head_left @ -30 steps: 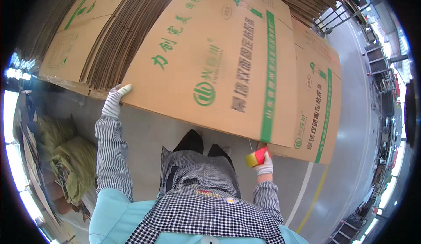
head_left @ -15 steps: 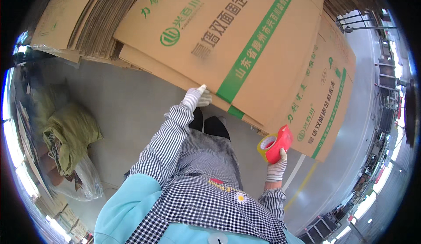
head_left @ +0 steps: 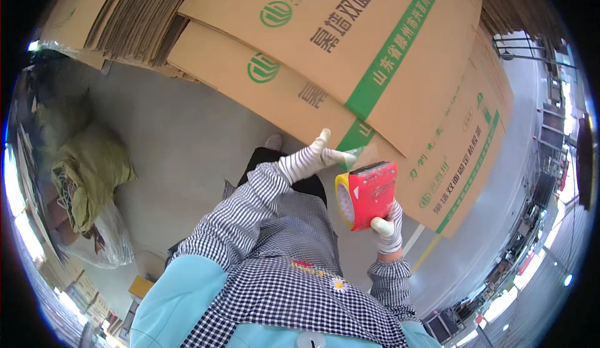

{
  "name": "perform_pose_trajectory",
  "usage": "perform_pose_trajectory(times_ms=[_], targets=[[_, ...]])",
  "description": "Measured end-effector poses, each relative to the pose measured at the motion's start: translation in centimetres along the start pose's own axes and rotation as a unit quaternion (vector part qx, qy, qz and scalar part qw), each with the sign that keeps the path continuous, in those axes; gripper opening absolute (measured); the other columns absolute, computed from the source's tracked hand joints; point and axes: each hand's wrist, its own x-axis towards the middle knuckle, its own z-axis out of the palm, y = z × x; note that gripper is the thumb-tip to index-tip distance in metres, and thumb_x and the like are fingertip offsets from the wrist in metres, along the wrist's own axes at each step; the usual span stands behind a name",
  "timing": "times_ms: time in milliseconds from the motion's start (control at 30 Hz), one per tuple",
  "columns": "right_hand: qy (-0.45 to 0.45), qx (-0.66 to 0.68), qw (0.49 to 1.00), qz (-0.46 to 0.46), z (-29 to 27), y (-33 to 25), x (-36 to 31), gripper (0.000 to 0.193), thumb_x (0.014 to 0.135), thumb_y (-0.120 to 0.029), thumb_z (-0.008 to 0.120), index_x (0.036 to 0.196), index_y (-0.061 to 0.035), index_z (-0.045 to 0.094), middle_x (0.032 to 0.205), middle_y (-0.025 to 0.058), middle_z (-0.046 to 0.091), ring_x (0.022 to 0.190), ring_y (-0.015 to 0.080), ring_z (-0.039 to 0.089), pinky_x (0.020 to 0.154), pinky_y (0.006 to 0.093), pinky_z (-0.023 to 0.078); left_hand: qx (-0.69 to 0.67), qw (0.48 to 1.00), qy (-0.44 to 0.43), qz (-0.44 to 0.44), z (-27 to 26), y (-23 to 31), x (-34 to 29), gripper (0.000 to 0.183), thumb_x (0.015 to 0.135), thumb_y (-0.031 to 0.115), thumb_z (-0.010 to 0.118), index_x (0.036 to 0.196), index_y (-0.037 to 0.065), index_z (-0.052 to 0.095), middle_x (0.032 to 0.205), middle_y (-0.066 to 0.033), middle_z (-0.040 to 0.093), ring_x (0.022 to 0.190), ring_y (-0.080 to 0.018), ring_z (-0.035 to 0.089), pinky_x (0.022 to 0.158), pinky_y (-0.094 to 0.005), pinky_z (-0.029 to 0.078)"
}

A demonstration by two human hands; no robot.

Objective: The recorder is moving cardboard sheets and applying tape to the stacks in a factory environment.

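My right hand (head_left: 389, 228), in a striped glove with pale fingertips, grips a red tape dispenser (head_left: 374, 191) with a dark edge at its top. A yellow-rimmed roll of tape (head_left: 344, 199) sits at its left side. Clear tape (head_left: 359, 152) stands up from the dispenser's top. My left hand (head_left: 309, 160), gloved alike, is open, with two digits spread apart. One points right, its tip at the clear tape; whether it sticks there I cannot tell. Just beyond lie flat cardboard cartons (head_left: 400, 54) with green bands, the top sheet set back from the one below.
More flattened cardboard (head_left: 134, 26) is stacked at the far left. A green woven sack (head_left: 94, 173) and clear plastic (head_left: 115, 238) lie on the grey floor (head_left: 181, 116) to the left. A yellow floor line (head_left: 427, 254) runs at the right, with racks beyond.
My left hand has left the carton edge and moved right to the tape. The dispenser has turned and come slightly left. The top carton has shifted farther away, baring more of the one below.
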Motion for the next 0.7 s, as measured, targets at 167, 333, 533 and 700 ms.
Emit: perform_pose_trajectory(times_ms=[167, 333, 533, 700], targets=[[-0.038, -0.157, 0.987, 0.018, 1.4, -0.7, 3.0, 0.072, 0.064, -0.035, 0.088, 0.12, -0.0009, 0.059, 0.107, 0.0034, 0.066, 0.097, 0.0141, 0.061, 0.088, 0.0325, 0.049, -0.02, 0.991, 0.001, 0.131, 3.8, 2.9, -3.1, 0.076, 0.099, 0.06, 0.032, 0.13, -0.005, 0.056, 0.136, -0.0172, 0.055, 0.123, -0.0243, 0.054, 0.107, -0.0386, 0.039], [-0.054, -0.409, 0.909, -0.055, 4.2, 0.3, 6.9, 0.062, 0.066, -0.039, 0.084, 0.107, 0.0011, 0.062, 0.094, 0.0133, 0.07, 0.088, 0.0191, 0.067, 0.078, 0.0322, 0.053, -0.045, 0.961, 0.254, 0.099, 1.0, 3.5, -5.2, 0.037, 0.096, 0.031, 0.059, 0.112, -0.002, 0.066, 0.102, -0.0074, 0.071, 0.091, -0.0152, 0.066, 0.083, -0.0314, 0.052], [-0.058, -0.531, 0.845, -0.02, 5.9, 4.2, 12.2, 0.059, 0.072, -0.047, 0.076, 0.101, 0.0025, 0.065, 0.078, 0.0203, 0.069, 0.073, 0.0317, 0.07, 0.069, 0.0408, 0.055, 0.153, 0.61, 0.64, 0.442, -9.5, 10.5, -10.6, 0.028, 0.085, 0.013, 0.074, 0.11, 0.0, 0.07, 0.112, -0.0093, 0.069, 0.105, -0.0181, 0.06, 0.096, -0.029, 0.046], [-0.068, -0.667, 0.74, 0.046, 10.1, 7.1, 16.7, 0.071, 0.072, -0.062, 0.067, 0.103, 0.0015, 0.065, 0.081, 0.0247, 0.068, 0.077, 0.0374, 0.069, 0.071, 0.0442, 0.055, 0.586, 0.249, 0.764, 0.105, -15.6, 11.2, -12.8, 0.068, 0.08, 0.03, 0.079, 0.135, 0.0, 0.052, 0.156, -0.0152, 0.028, 0.14, -0.0295, 0.033, 0.117, -0.0373, 0.025]])
